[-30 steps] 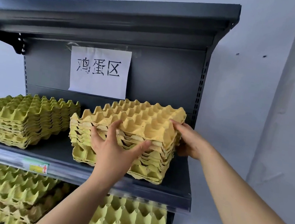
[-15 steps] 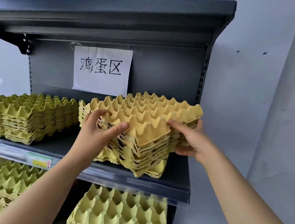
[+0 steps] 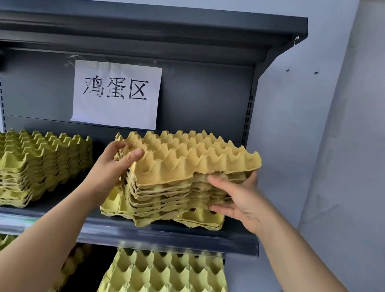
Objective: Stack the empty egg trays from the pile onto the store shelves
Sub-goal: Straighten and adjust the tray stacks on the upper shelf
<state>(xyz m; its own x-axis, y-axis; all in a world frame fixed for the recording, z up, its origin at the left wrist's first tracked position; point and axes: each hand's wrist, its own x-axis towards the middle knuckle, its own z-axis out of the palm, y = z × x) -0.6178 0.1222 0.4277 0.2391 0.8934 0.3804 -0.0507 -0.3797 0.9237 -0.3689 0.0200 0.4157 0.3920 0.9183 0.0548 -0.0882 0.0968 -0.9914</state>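
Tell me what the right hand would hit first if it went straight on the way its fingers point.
The stack of egg trays: the right hand holds its right side, fingers aimed leftward into it, though depth is unclear.

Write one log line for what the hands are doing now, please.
left hand: holds tray stack | right hand: holds tray stack | tray stack: turned askew on shelf

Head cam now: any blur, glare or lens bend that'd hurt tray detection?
Head view: held tray stack and paper sign read sharp; the shelf's front rail smears at left, with pale sheen; the wide lens slants the left upright; light is soft, deepest shadow under the rail.
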